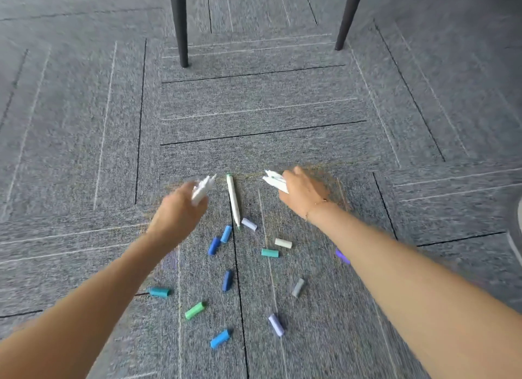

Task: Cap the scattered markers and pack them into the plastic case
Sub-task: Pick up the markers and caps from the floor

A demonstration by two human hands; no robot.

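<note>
On the grey carpet (84, 152), the left hand (178, 212) is closed around a blurred bundle of white markers (202, 189), their tips fanning up and away from the fist. Just right of it, one white marker (233, 200) lies alone on the floor, uncapped, with a green tip at each end. Further right, the right hand (303, 191), a thin bracelet (316, 206) at its wrist, is clamped on a second bundle of white markers (275, 181) that juts out to the left. Nearer the camera, loose caps lie scattered between the forearms: teal cap (160, 291), green cap (195, 310), several blue ones including a dark blue cap (227, 280), a lilac cap (276, 324), a cream cap (283, 243) and a grey cap (298, 287). No plastic case shows in this view. Two dark chair legs (180, 25) stand at the far edge.
</note>
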